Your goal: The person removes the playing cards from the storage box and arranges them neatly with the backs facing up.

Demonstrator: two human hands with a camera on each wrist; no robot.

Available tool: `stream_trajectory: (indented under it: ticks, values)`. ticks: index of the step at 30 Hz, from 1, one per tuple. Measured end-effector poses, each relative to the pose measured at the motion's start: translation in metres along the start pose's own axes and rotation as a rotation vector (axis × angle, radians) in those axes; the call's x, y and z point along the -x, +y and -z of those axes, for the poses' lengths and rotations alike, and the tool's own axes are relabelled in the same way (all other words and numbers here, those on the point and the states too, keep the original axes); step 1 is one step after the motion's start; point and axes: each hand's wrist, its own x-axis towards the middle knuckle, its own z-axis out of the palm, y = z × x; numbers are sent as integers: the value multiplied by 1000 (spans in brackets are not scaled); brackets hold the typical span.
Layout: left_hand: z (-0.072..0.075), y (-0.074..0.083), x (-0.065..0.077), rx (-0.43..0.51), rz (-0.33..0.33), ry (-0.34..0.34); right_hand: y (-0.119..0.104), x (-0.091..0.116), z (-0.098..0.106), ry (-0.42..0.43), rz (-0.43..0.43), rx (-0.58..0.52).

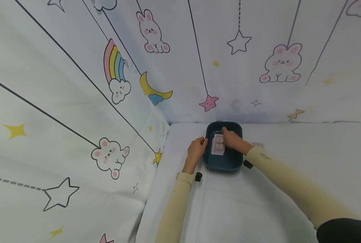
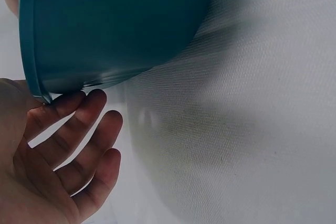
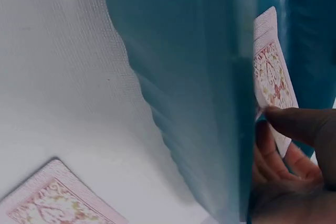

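A dark teal plastic basin [image 1: 223, 165] stands on the white cloth, close to the back wall. Inside it lie playing cards [image 1: 219, 143] with a red patterned back, slightly fanned over one another. My left hand [image 1: 196, 148] pinches the basin's left rim, index finger under the lip and the other fingers loosely bent in the left wrist view. Over the basin's right side reaches my right hand [image 1: 233, 140]. In the right wrist view its thumb lies on a playing card [image 3: 275, 77] and fingers are behind it, gripping the card; the basin wall hides part of this.
Right of the basin, partly behind my right sleeve, lies another patterned card [image 3: 55, 203] on the white cloth [image 1: 314, 162]. Walls of white fabric printed with rabbits and stars rise behind and to the left. Each wrist carries a small black device [image 1: 198, 177].
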Motion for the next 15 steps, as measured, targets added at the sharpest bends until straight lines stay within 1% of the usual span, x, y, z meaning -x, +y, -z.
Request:
stream_trajectory:
  ticks: [3, 15]
  values:
    - [0, 1, 0, -6, 2, 1, 4, 1, 2, 21, 26, -53]
    - [-3, 1, -1, -26, 31, -6, 6, 12, 7, 39, 33, -306]
